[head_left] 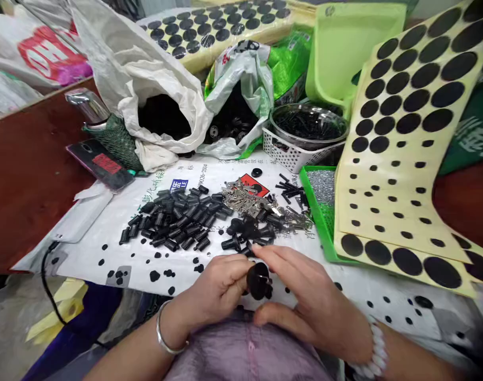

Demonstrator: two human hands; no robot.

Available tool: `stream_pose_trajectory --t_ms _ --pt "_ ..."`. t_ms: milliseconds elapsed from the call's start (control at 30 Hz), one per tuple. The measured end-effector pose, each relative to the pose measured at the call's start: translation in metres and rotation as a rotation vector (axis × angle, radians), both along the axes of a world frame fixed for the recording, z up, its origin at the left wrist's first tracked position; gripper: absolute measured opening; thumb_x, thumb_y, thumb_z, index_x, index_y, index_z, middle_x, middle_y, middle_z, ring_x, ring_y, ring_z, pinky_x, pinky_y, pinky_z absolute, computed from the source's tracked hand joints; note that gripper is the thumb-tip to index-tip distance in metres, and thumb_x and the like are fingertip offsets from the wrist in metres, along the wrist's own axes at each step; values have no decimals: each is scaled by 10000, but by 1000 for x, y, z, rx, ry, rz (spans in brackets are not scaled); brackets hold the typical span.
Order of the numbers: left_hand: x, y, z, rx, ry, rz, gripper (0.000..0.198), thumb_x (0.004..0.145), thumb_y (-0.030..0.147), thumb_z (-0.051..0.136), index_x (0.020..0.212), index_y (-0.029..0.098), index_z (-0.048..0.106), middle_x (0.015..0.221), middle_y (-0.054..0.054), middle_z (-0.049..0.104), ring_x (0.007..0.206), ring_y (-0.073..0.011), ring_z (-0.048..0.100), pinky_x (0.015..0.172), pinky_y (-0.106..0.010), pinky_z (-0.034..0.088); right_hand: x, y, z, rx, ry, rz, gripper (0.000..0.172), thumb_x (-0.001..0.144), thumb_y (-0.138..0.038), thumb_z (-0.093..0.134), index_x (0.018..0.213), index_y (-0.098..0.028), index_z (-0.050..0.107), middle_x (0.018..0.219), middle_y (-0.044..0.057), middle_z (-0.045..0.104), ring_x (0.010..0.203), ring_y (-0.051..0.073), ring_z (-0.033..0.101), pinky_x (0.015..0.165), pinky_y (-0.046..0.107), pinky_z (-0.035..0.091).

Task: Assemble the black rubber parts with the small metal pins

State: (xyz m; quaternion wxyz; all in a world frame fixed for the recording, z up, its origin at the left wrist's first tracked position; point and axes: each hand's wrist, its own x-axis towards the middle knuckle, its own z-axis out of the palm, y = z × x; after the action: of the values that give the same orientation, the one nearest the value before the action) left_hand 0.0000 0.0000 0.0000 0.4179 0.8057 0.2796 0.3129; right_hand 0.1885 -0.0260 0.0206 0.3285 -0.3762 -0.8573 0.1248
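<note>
Black disc-ended part [258,281] held over the near edge of the sheet-covered tabletop [144,278], around the middle of that edge. The left hand [219,288] is closed in a pinch of thumb and curled fingers on the part, whose rear is hidden in the grip. The right hand [312,299] is spread beside it, thumb and fingers parted, grasping nothing visible; whether a fingertip touches the part cannot be told. The part looks like moulded plastic: probably light, stiff and slightly slippery, its thin disc rim likely the most fragile region. The body behind the disc seems the surest hold. Toward the tabletop's middle lie loose black cylinders [181,216] and flat metal pieces [241,198], presumably thin and bendable; a green tray [319,225] stands toward the right edge.
</note>
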Motion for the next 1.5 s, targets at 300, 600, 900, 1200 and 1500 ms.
stream_pose_trajectory --t_ms 300,600,900,1200,1500 --pt "1 0 3 4 180 -18 255 916 183 358 777 145 569 663 -7 516 610 -107 465 590 -202 375 7 0 -3 -216 159 49 172 845 -110 511 978 -197 578 1040 66 607 957 129 595 821 197 496" --pt "-38 0 14 139 513 332 264 866 220 491 1126 184 504 770 -8 612 677 -135 568 631 -237 436 12 -1 -26 -354 557 -163 144 844 -142 536 895 -240 629 984 31 658 946 128 616 813 181 519" --pt "-52 4 -20 351 1014 645 181 833 270 543 971 156 560 816 -48 603 759 -201 612 643 -289 474 15 -5 -40 -371 644 -187 128 849 -157 539 879 -235 635 989 41 650 964 141 605 819 211 517" --pt "-63 2 -4 268 691 692 216 803 203 556 1016 167 551 797 -21 624 680 -150 607 642 -270 477 4 -6 -41 -390 615 -105 138 852 -145 525 911 -219 624 999 64 645 979 170 598 813 273 524" --pt "-55 -1 -13 5 300 678 182 777 180 562 956 183 529 923 -41 614 761 -135 612 712 -271 516 -17 -1 -39 -384 589 -18 136 850 -137 518 916 -197 621 995 82 644 952 181 606 807 317 530"
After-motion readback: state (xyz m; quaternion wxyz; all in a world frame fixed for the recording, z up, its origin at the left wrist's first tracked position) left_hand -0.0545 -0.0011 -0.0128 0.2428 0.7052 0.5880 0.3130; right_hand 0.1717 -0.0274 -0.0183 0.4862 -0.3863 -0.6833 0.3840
